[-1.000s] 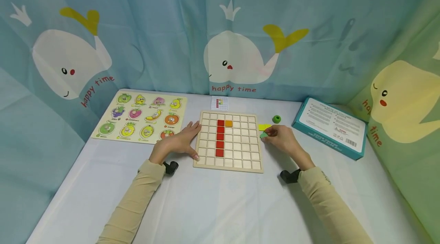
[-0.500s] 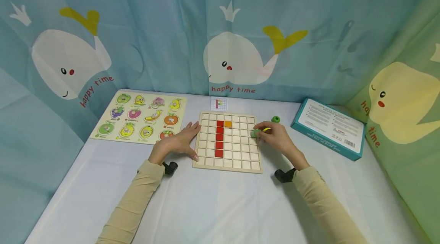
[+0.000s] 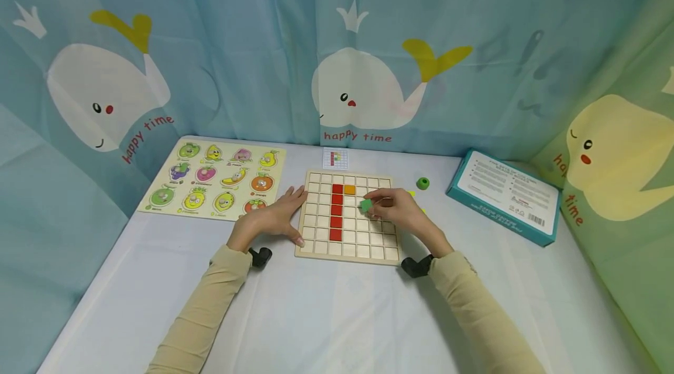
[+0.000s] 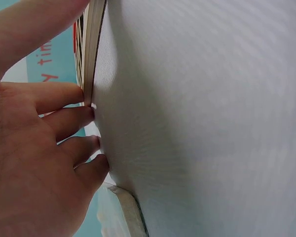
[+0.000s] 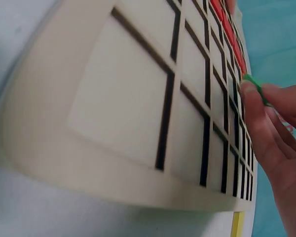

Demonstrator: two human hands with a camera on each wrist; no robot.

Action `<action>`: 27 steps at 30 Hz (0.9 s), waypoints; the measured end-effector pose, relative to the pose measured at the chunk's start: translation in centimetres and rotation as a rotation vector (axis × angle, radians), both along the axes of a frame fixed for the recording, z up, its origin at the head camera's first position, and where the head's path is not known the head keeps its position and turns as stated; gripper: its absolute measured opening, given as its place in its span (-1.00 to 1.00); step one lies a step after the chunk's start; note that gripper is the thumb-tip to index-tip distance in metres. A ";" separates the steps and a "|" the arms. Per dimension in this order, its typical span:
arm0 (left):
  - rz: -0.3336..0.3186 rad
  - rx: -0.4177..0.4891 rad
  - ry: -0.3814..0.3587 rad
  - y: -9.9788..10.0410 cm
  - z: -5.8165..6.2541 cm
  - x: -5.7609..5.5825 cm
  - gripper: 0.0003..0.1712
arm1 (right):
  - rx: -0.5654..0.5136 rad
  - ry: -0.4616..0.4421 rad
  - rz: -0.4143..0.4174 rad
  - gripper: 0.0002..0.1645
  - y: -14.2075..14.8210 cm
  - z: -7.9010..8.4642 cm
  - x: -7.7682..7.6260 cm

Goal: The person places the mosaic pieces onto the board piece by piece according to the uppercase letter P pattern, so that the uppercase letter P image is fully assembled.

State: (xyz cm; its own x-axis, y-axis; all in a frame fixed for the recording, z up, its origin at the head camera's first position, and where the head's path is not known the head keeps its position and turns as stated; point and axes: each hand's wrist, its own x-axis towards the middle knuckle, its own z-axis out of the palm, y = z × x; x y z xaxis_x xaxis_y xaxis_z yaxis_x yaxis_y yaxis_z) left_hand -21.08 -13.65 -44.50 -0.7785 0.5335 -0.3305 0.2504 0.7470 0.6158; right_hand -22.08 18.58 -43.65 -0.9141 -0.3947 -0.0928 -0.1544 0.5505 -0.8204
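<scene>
A wooden grid board (image 3: 318, 250) lies on the white table, with a column of red square tiles (image 3: 336, 210) and one orange tile (image 3: 350, 189) beside the top one. My right hand (image 3: 402, 210) pinches a green square tile (image 3: 365, 205) between thumb and fingers over the middle of the board. The right wrist view shows the green tile (image 5: 256, 88) edge-on at the fingertips. My left hand (image 3: 274, 219) touches the board's left edge with fingers spread; in the left wrist view, that hand (image 4: 44, 148) has its fingertips at the board's side.
Behind the board lies a small pattern card (image 3: 335, 158). A fruit puzzle board (image 3: 210, 181) is at left, a teal box (image 3: 505, 195) at right. Near the right hand are a green bead (image 3: 423, 183) and partly hidden yellow tiles (image 3: 412, 193).
My right hand has picked up the green tile from beside the yellow ones at the board's right and carried it left over the grid. The left hand has stayed at the edge.
</scene>
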 end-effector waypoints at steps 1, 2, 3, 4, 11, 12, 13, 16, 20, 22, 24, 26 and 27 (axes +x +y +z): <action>-0.001 -0.001 0.001 0.0 0.0 0.0 0.42 | 0.000 -0.008 0.016 -0.62 -0.1 0.0 0.0; -0.001 -0.002 0.000 0.0 0.0 0.0 0.42 | -0.001 -0.016 0.033 -0.60 -0.3 0.0 -0.1; 0.000 -0.004 0.001 0.0 0.0 0.0 0.41 | -0.006 -0.024 0.049 -0.59 -0.4 0.0 -0.1; -0.001 -0.005 0.001 0.0 0.0 0.0 0.41 | -0.008 -0.032 0.061 -0.58 -0.5 0.0 -0.1; 0.005 -0.014 -0.004 0.1 0.3 0.2 0.40 | 0.085 0.012 0.083 -0.60 -1.6 -0.1 -0.5; 0.003 -0.014 -0.005 0.1 0.3 0.2 0.40 | 0.105 0.024 0.085 -0.60 -1.7 -0.2 -0.5; 0.002 -0.015 -0.005 0.1 0.3 0.1 0.40 | 0.122 0.033 0.086 -0.61 -1.9 -0.2 -0.5; 0.003 -0.017 -0.008 0.2 0.3 0.1 0.40 | 0.154 0.051 0.095 -0.63 -2.4 -0.3 -0.6; 0.001 -0.016 -0.008 0.2 0.2 0.0 0.40 | 0.198 0.077 0.110 -0.65 -3.0 -0.5 -0.8; -0.002 -0.017 -0.005 0.1 0.1 0.0 0.40 | 0.214 0.081 0.113 -0.66 -3.2 -0.5 -0.8; -0.003 -0.018 -0.002 0.1 0.0 -0.1 0.40 | 0.213 0.073 0.114 -0.65 -3.3 -0.6 -0.8; -0.003 -0.018 0.001 0.0 -0.1 -0.1 0.40 | 0.206 0.066 0.113 -0.65 -3.2 -0.6 -0.8; -0.002 -0.018 0.001 0.0 -0.1 -0.1 0.40 | 0.198 0.066 0.113 -0.65 -3.2 -0.7 -0.8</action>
State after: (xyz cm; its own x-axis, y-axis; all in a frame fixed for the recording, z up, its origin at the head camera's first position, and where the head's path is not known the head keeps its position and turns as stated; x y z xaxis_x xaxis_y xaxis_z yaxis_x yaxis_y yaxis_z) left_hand -21.17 -13.62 -44.56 -0.7781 0.5287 -0.3392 0.2523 0.7576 0.6020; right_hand -22.91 15.40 -44.37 -0.8719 -0.4747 -0.1203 -0.2735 0.6757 -0.6845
